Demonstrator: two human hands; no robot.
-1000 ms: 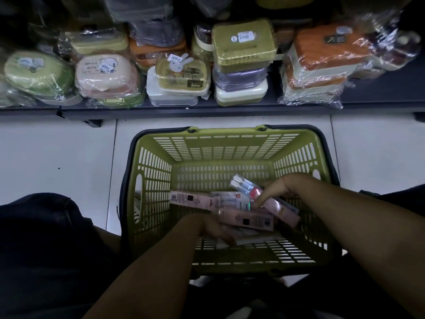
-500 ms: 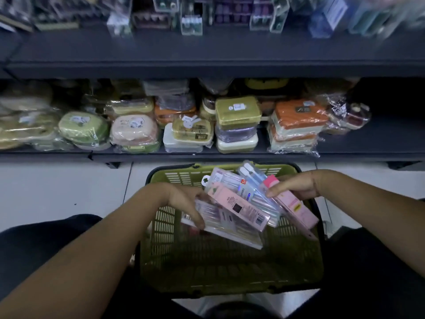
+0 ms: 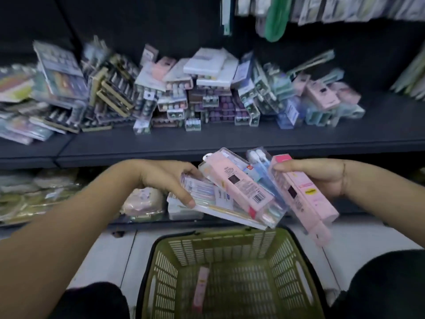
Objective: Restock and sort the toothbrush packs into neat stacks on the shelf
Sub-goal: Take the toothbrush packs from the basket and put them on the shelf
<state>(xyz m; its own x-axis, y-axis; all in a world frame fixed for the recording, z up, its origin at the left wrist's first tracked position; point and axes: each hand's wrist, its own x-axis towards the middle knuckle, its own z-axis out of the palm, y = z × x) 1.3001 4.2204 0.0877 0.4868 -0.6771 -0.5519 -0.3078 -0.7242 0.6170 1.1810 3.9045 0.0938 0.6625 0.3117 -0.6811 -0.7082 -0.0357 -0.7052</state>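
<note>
Both hands up from the basket (image 3: 230, 245) now, left hand (image 3: 170, 180) clutching fanned toothbrush packs (image 3: 232, 192) mid-frame, right hand (image 3: 322, 176) gripping pink pack (image 3: 303, 199), shelf (image 3: 230, 139) above.

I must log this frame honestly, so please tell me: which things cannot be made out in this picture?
- Head view: packs on the shelf are motion-blurred; brands and counts unreadable.
- How many packs the left hand holds: they overlap, so the count is hidden.
- Right hand: its fingers are hidden behind the pink pack.
- Green basket: the near part is cut off by the bottom edge.
</note>
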